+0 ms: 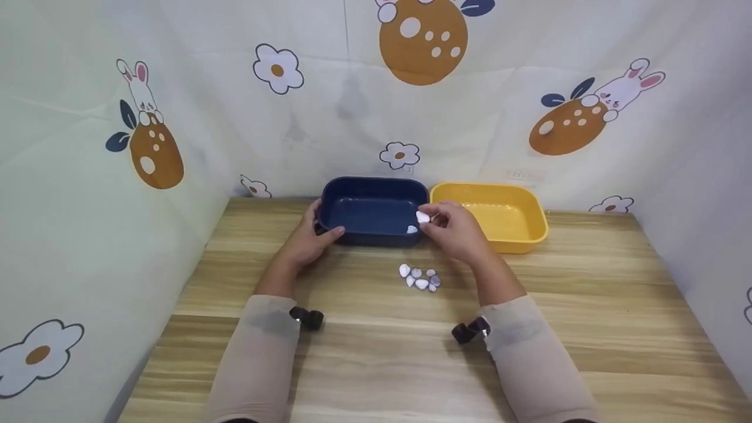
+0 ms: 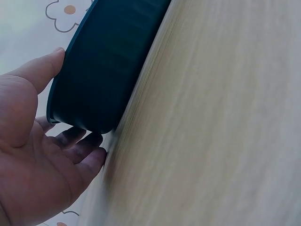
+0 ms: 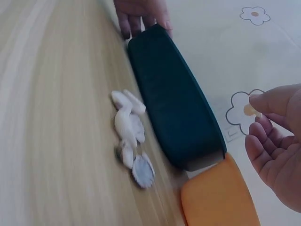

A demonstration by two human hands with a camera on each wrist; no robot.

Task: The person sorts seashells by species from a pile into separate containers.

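A dark blue plastic bin (image 1: 376, 239) stands on the table against the back wall. My left hand (image 1: 306, 241) grips its left end, with the thumb (image 2: 47, 68) on the rim and the other fingers curled at the end wall. Over the bin's right end, my right hand (image 1: 458, 230) pinches a white seashell (image 1: 422, 217) between thumb and fingertips. Another white shell (image 1: 412, 230) lies inside the bin's front right corner. Several shells (image 3: 126, 125), white and greyish, lie in a small cluster on the table in front of the bin.
A yellow bin (image 1: 517, 247) stands directly right of the blue one, partly behind my right hand. The wooden tabletop (image 1: 376, 352) runs toward me. A patterned cloth wall (image 1: 329, 129) rises close behind both bins, with more cloth at the sides.
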